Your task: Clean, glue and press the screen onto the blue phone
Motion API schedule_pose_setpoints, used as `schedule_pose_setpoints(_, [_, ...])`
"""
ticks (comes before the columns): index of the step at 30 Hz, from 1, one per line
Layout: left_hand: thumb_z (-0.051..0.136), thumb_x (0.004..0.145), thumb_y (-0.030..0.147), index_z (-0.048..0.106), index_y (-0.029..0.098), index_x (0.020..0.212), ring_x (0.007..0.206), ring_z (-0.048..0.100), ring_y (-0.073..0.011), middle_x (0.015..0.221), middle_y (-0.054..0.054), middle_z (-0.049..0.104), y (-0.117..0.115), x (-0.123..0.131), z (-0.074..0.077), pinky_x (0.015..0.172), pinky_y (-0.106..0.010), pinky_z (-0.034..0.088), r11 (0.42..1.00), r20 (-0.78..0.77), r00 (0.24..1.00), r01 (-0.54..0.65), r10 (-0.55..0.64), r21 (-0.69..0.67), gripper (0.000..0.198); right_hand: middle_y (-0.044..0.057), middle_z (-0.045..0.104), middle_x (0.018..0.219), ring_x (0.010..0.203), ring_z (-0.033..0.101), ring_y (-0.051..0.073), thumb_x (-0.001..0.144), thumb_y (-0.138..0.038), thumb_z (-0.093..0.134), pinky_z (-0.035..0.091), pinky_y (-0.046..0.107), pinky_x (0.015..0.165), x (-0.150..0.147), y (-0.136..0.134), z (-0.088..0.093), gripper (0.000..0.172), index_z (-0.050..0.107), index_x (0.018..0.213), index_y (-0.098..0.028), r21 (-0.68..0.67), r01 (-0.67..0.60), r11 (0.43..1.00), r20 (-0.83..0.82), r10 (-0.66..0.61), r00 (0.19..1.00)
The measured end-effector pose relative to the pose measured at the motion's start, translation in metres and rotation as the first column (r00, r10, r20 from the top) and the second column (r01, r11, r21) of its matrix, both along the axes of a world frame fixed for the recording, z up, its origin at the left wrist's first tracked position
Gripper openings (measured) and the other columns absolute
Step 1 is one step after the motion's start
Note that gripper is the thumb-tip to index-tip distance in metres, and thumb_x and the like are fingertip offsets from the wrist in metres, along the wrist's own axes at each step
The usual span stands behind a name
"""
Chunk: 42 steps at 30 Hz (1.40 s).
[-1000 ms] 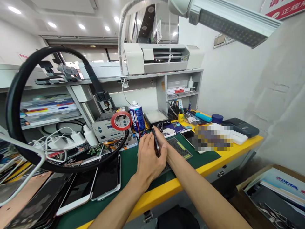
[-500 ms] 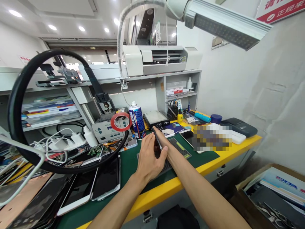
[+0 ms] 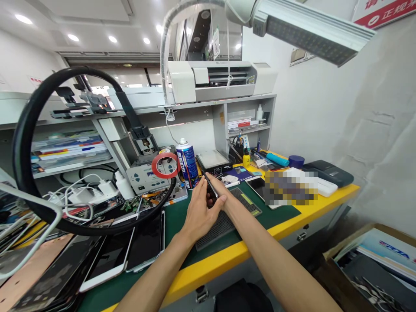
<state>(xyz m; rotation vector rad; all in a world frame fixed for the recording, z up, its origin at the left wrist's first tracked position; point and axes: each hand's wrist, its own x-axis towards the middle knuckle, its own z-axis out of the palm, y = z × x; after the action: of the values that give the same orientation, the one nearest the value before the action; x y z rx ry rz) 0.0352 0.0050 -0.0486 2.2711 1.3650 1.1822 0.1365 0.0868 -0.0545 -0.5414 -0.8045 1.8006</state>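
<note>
A dark, slim phone [image 3: 211,189] is held on edge between my two hands above the workbench. My left hand [image 3: 200,213] is closed along its left side, with the thumb across the near end. From the right, my right hand [image 3: 220,190] grips the same phone; most of its fingers are hidden behind the phone and the left hand. Beneath the hands a grey perforated mat [image 3: 217,232] lies on the green bench mat [image 3: 276,216]. Just beyond the fingertips stands a blue spray can [image 3: 187,162].
Tablets [image 3: 146,242] and loose screens lie at left, under a thick black hose [image 3: 22,173]. A red tape roll [image 3: 165,177] leans by a control box. A white-framed device [image 3: 256,188] and yellow bottle [image 3: 246,159] sit right. A lamp [image 3: 312,34] hangs overhead.
Both hands have shifted slightly left with the phone, whose upper end now leans further left. More of the perforated mat shows below them. The view has moved a little.
</note>
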Motion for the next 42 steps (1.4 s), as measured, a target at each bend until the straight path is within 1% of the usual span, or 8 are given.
schedule_pose_setpoints(9, [0.053,0.092,0.058,0.03,0.017,0.155,0.15,0.025,-0.0291,0.164,-0.013,0.026,-0.002,-0.006,0.012,0.119,-0.048,0.032,0.999,0.052,0.999,0.001,0.001,-0.044,0.079,0.005,0.066,0.101,0.077,0.065,0.014,0.099,-0.038,0.059,0.057,0.03,0.066,-0.007,-0.011,0.011,0.027,0.062,0.113,-0.015,-0.131,0.089,0.987,0.09,-0.078,0.993])
schedule_pose_setpoints(14, [0.055,0.093,0.053,0.038,0.02,0.151,0.15,0.026,-0.0273,0.163,-0.011,0.029,0.001,-0.015,0.019,0.121,-0.046,0.027,0.992,0.13,0.984,0.121,-0.118,-0.018,0.069,-0.003,0.056,0.066,0.048,0.049,0.008,0.095,-0.049,0.06,0.04,0.018,0.041,-0.004,-0.022,0.023,0.033,0.063,0.093,-0.017,-0.165,0.162,0.973,0.159,-0.136,0.978])
schedule_pose_setpoints(16, [0.06,0.089,0.054,0.036,0.021,0.152,0.15,0.027,-0.0293,0.163,-0.011,0.027,0.003,-0.019,0.022,0.121,-0.046,0.028,0.991,0.155,0.982,0.121,-0.111,-0.054,0.075,-0.004,0.053,0.06,0.046,0.046,0.008,0.093,-0.049,0.061,0.035,0.017,0.037,-0.003,-0.026,0.028,0.031,0.062,0.086,-0.019,-0.165,0.173,0.971,0.176,-0.143,0.974])
schedule_pose_setpoints(21, [0.071,0.08,0.057,0.014,0.028,0.159,0.148,0.029,-0.0334,0.166,-0.009,0.02,0.008,-0.027,0.028,0.115,-0.045,0.038,0.965,0.218,0.972,0.141,-0.092,-0.219,0.101,-0.002,0.057,0.061,0.046,0.048,0.01,0.091,-0.046,0.063,0.036,0.019,0.038,-0.003,-0.032,0.036,0.027,0.064,0.088,-0.019,-0.169,0.14,0.976,0.217,-0.102,0.971])
schedule_pose_setpoints(29, [0.077,0.075,0.055,-0.004,0.031,0.159,0.153,0.015,-0.0319,0.169,-0.006,0.007,0.016,-0.038,0.022,0.12,-0.044,0.03,0.96,0.231,0.963,0.186,-0.136,-0.211,0.119,-0.002,0.057,0.061,0.049,0.049,0.012,0.087,-0.051,0.067,0.039,0.022,0.042,-0.005,-0.035,0.034,0.032,0.067,0.095,-0.02,-0.129,0.192,0.973,0.338,-0.139,0.931])
schedule_pose_setpoints(34, [0.079,0.073,0.055,-0.003,0.031,0.159,0.153,0.013,-0.0333,0.169,-0.007,0.005,0.019,-0.043,0.023,0.121,-0.049,0.026,0.961,0.2,0.971,0.172,-0.128,-0.219,0.121,0.0,0.06,0.067,0.053,0.05,0.013,0.084,-0.054,0.069,0.04,0.023,0.044,-0.004,-0.034,0.034,0.035,0.069,0.092,-0.02,-0.07,0.184,0.98,0.394,-0.142,0.908])
schedule_pose_setpoints(39, [0.079,0.073,0.054,-0.001,0.029,0.159,0.153,0.014,-0.0321,0.169,-0.008,0.005,0.018,-0.044,0.025,0.121,-0.049,0.027,0.957,0.193,0.972,0.179,-0.136,-0.229,0.121,-0.001,0.055,0.06,0.05,0.046,0.013,0.086,-0.058,0.064,0.034,0.024,0.041,-0.004,-0.033,0.033,0.039,0.068,0.086,-0.019,-0.052,0.178,0.983,0.448,-0.137,0.884])
schedule_pose_setpoints(42, [0.081,0.072,0.053,-0.001,0.029,0.159,0.153,0.014,-0.0319,0.169,-0.008,0.005,0.017,-0.043,0.026,0.121,-0.049,0.027,0.958,0.197,0.97,0.184,-0.141,-0.221,0.122,0.0,0.057,0.063,0.052,0.047,0.013,0.086,-0.057,0.063,0.037,0.024,0.044,-0.005,-0.032,0.034,0.039,0.068,0.085,-0.018,-0.035,0.181,0.983,0.458,-0.145,0.877])
